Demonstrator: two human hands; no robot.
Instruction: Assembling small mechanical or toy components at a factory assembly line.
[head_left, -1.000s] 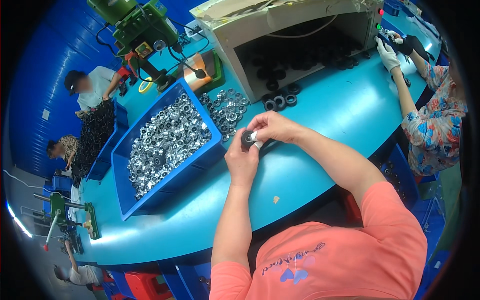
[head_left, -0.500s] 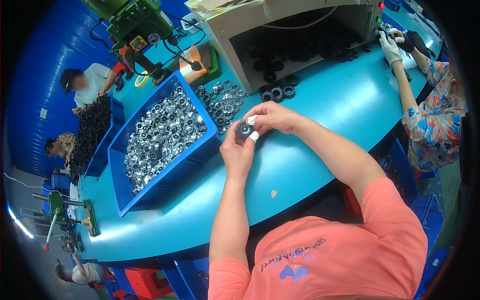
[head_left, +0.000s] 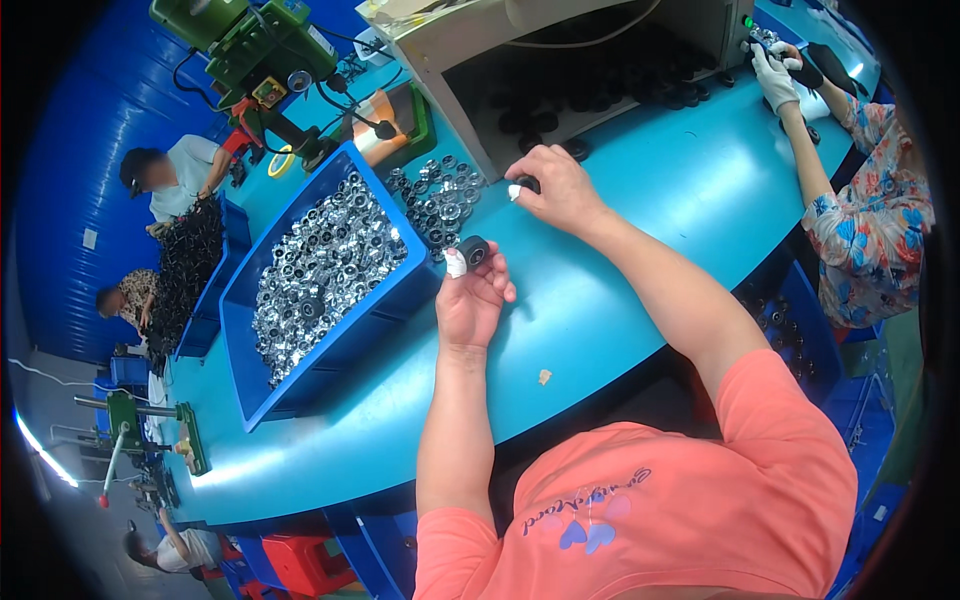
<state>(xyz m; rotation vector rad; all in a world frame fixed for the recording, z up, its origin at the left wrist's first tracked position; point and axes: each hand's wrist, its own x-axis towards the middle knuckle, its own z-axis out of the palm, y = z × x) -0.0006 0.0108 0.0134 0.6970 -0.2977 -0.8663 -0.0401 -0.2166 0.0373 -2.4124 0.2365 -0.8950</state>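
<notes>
The left hand (head_left: 472, 305) and right hand (head_left: 565, 190), together on a black wheel (head_left: 475, 251) half a second earlier, had parted: the left alone held it, palm turned up, while the right, farther right across the worktop (head_left: 640, 190), grasped a round black part (head_left: 527, 184).

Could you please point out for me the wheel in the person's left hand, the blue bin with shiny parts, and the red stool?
Wheel (head_left: 472, 252): head view, on its black outer surface.
Bin (head_left: 365, 343): head view, on its near wall.
Stool (head_left: 293, 556): head view, on its seat.

Head-worn fisheye, from above, facing down; hands (head_left: 470, 312) near, turquoise table (head_left: 590, 330) around.
</notes>
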